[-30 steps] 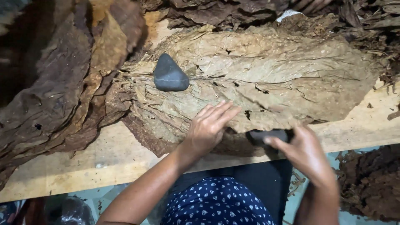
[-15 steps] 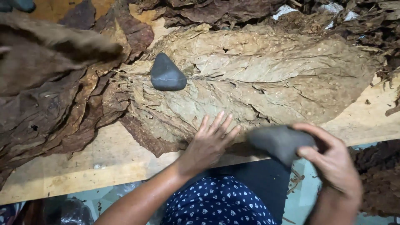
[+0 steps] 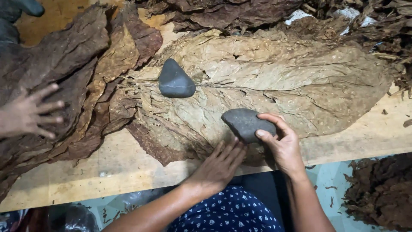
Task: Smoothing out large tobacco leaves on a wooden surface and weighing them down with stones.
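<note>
A large dried, light brown leaf [image 3: 279, 81] lies spread flat on a wooden board [image 3: 128, 167]. My right hand [image 3: 281, 144] grips a grey stone [image 3: 246, 123] and sets it on the leaf's near edge. My left hand [image 3: 221, 165] lies flat with fingers spread on the leaf just left of and below that stone. A second, darker triangular stone [image 3: 175, 80] rests on the leaf's left end, along its midrib.
A heap of dark brown leaves [image 3: 73, 81] covers the board's left side, and another person's hand [image 3: 28, 114] presses on it. More leaves and scraps [image 3: 266, 13] pile along the back. A dark leaf pile [image 3: 382, 193] lies on the floor at lower right.
My right hand has lifted the grey stone from below the board's edge and brought it up and left onto the leaf. Another person's hand has come in at the left.
</note>
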